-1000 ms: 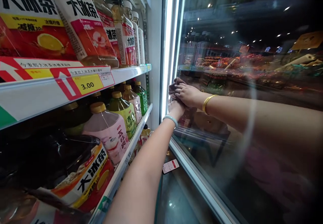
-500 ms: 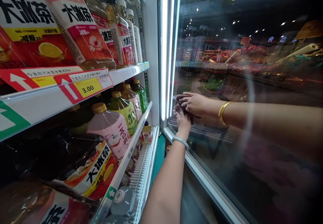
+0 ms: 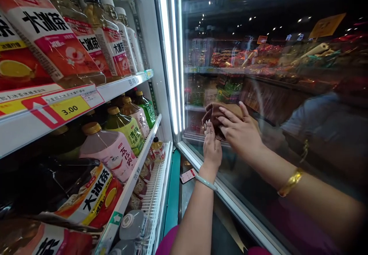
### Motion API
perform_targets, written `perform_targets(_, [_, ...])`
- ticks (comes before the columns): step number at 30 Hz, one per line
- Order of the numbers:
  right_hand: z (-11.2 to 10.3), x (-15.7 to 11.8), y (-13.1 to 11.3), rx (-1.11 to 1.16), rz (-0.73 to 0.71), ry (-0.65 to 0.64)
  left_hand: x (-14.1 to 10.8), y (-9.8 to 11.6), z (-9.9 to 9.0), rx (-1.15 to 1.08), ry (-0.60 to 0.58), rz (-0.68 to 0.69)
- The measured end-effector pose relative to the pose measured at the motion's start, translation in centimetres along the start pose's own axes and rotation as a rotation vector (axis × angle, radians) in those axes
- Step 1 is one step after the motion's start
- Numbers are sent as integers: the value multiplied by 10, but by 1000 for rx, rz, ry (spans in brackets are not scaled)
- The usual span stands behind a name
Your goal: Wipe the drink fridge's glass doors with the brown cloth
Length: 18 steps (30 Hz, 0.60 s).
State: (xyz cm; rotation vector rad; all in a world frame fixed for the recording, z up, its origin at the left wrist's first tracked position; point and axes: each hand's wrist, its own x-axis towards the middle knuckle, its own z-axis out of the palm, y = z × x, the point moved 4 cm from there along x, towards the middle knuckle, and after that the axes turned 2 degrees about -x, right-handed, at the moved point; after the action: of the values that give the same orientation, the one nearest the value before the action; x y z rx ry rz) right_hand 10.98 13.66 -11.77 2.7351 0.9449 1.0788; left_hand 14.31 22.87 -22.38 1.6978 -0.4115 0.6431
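Cloth (image 3: 214,112): brown and bunched, it lies at the glass door pane (image 3: 267,193), well to the right of the lit strip (image 3: 165,48), with both hands on it.
Right hand (image 3: 241,134): fingers spread across the cloth's face; a gold bracelet (image 3: 291,183) circles the wrist.
Left hand (image 3: 212,146): fingers extended and close together at the cloth's lower edge; whether they pinch it, I cannot tell. A pale bangle (image 3: 206,183) is around the wrist.
Change: a second ago, the hands were bunched beside the lit strip; now they are farther out over the pane, and more of the cloth shows.
Meaning: contact seems to have passed from the door's edge to the glass itself; how firmly it presses is unclear.
Shelves: drinks stand to the left, among them a pink-labelled bottle (image 3: 110,153), under a yellow price tag (image 3: 70,109) reading 3.00.
Phone (image 3: 188,175): face up, just beside the door's lower rail (image 3: 238,213).
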Motion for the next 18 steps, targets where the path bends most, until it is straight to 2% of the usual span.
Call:
perform_targets(5, [-3,-70,-15,-147,-117,-24,-22,-2,15,-7,-3,-89])
perform_targets(7, [-17,-98,-18,-227,-113,6,-31,2,24,-12,-36,-80])
perform_targets(9, [-39,-111,-14,-303,-34,46,-40,11,36,-19,-74,-35])
perform_targets(12, [-64,-109,-5,-368,60,113,-49,26,51,-10,-79,28])
perform_targets(15, [-65,-118,-5,-361,22,86,-53,33,54,35,-40,47])
perform_targets(18, [-70,-156,-7,-311,9,64,-56,38,54,91,-65,107])
